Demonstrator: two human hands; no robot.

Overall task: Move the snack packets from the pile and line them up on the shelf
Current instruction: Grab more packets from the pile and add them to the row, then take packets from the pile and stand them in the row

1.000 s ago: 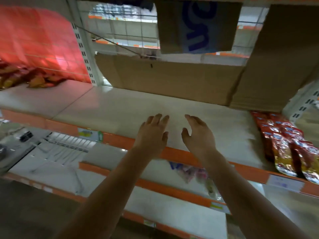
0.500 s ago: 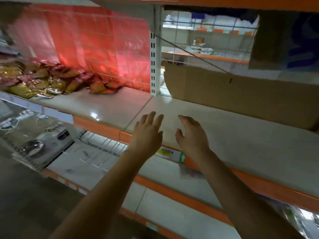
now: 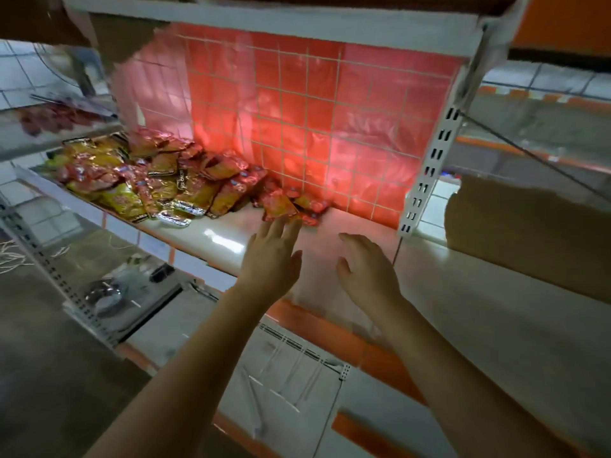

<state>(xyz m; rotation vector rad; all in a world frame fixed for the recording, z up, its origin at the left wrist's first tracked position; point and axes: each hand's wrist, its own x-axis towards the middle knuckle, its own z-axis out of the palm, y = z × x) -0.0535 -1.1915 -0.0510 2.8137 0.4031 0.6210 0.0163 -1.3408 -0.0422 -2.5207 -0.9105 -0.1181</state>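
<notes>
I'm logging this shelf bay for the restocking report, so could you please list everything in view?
Shiny foil snack packets: one pile, too many to count, yellow and red, left of the shelf.
White shelf board with orange edge: one, under the pile and hands.
Red tiled back wall: one, behind the pile.
Brown cardboard sheet: one, right, standing on the shelf.
White slotted upright: one, right of the tiles.
Left hand: open, fingertips near the closest packets.
Right hand: open, above the shelf.

Red and yellow snack packets point(image 3: 158, 180) lie heaped, seemingly overlapping, on shelf point(image 3: 231, 239).
</notes>
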